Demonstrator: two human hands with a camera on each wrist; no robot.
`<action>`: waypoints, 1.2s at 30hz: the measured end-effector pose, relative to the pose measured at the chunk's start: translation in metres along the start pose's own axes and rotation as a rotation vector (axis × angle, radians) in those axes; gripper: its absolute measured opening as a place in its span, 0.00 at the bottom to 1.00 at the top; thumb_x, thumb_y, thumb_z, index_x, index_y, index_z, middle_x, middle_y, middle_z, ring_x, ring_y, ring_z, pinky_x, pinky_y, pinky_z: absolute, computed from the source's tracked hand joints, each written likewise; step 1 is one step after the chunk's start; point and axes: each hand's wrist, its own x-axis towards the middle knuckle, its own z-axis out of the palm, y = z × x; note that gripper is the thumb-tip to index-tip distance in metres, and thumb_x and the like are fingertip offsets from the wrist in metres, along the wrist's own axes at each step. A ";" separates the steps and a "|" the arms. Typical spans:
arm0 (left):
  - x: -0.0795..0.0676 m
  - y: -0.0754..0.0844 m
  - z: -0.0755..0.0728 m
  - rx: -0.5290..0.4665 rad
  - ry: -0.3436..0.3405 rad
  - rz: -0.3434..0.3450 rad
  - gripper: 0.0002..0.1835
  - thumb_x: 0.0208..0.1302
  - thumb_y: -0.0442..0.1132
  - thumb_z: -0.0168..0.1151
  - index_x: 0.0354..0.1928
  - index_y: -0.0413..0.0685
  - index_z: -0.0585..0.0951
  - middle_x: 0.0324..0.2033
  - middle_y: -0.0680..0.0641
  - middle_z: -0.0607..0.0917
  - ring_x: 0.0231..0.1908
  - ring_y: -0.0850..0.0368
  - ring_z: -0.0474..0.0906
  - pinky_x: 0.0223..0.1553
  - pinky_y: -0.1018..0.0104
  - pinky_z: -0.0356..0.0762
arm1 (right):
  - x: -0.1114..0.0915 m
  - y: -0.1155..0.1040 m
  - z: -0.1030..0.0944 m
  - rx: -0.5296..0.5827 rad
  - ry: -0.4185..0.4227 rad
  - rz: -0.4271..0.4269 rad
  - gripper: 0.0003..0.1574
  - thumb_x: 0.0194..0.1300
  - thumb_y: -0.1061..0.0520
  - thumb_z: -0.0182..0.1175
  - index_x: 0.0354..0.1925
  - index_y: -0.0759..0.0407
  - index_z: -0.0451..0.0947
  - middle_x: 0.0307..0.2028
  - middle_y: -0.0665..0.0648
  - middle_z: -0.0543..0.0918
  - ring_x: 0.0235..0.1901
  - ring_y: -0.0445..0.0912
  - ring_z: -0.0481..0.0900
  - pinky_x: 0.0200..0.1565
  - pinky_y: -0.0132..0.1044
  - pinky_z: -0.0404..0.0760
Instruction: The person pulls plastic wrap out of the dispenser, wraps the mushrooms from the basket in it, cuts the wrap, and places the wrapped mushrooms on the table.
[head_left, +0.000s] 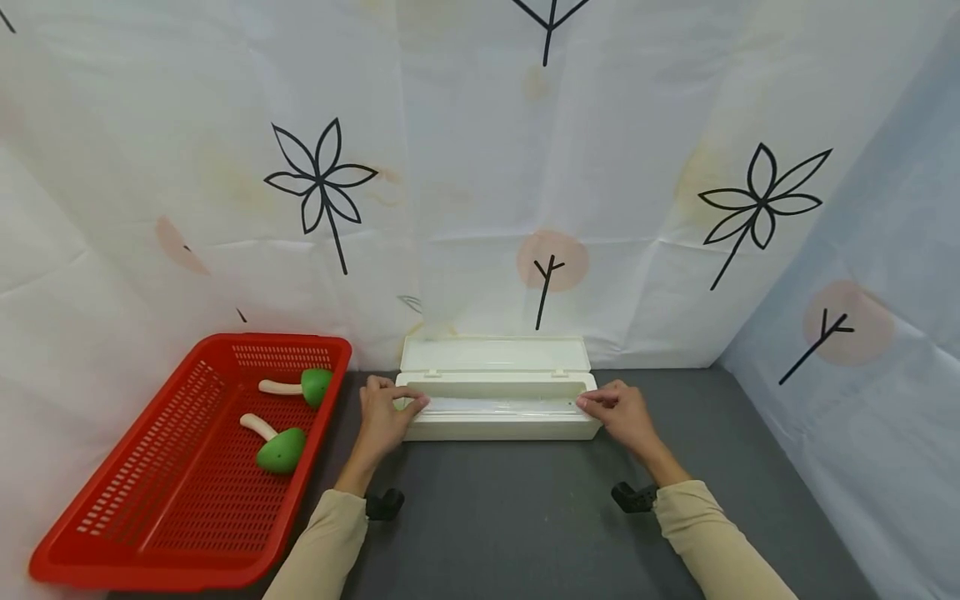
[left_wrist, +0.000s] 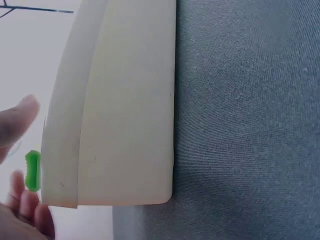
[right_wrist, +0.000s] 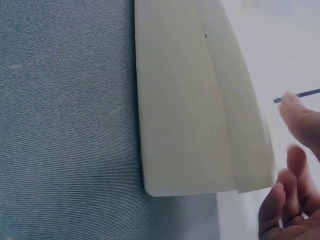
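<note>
A long cream-white box (head_left: pixel 498 429) stands by the back wall, its hinged lid (head_left: pixel 495 353) tipped back. Inside lies a shiny clear plastic film (head_left: pixel 498 406). At the left end, my left hand (head_left: pixel 384 421) pinches the film's edge between thumb and forefinger. My right hand (head_left: pixel 622 417) pinches it likewise at the right end. The left wrist view shows the box's front wall (left_wrist: pixel 127 110), with a small green ridged piece (left_wrist: pixel 33 170) beside its upper edge. In the right wrist view, the right hand's fingers (right_wrist: pixel 290 192) curl past the box's end.
To the left stands a red perforated basket (head_left: pixel 168 467). Two toy mushrooms with green caps, one upper (head_left: pixel 317 387) and one lower (head_left: pixel 281 451), lie in it. The dark grey tabletop (head_left: pixel 510 517) spreads before the box, and a patterned white cloth (head_left: pixel 465 167) hangs behind.
</note>
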 end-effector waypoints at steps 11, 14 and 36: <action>0.014 0.013 -0.011 -0.209 0.073 0.112 0.05 0.59 0.32 0.75 0.37 0.38 0.91 0.35 0.43 0.90 0.38 0.46 0.86 0.42 0.57 0.83 | 0.008 -0.015 -0.011 0.141 0.059 -0.124 0.12 0.67 0.61 0.68 0.44 0.71 0.87 0.38 0.67 0.88 0.35 0.36 0.84 0.38 0.27 0.80; 0.019 0.021 -0.018 -0.241 0.050 0.080 0.07 0.62 0.34 0.73 0.41 0.38 0.91 0.36 0.42 0.90 0.38 0.47 0.87 0.38 0.68 0.80 | 0.013 -0.021 -0.016 0.151 0.047 -0.143 0.13 0.67 0.61 0.68 0.45 0.71 0.86 0.39 0.67 0.88 0.37 0.38 0.86 0.41 0.26 0.80; 0.072 0.093 -0.071 -0.465 0.017 0.220 0.10 0.67 0.31 0.68 0.44 0.29 0.87 0.39 0.32 0.88 0.36 0.60 0.87 0.44 0.70 0.82 | 0.057 -0.087 -0.063 0.335 0.110 -0.358 0.11 0.68 0.68 0.65 0.43 0.79 0.83 0.34 0.59 0.89 0.33 0.40 0.87 0.43 0.31 0.84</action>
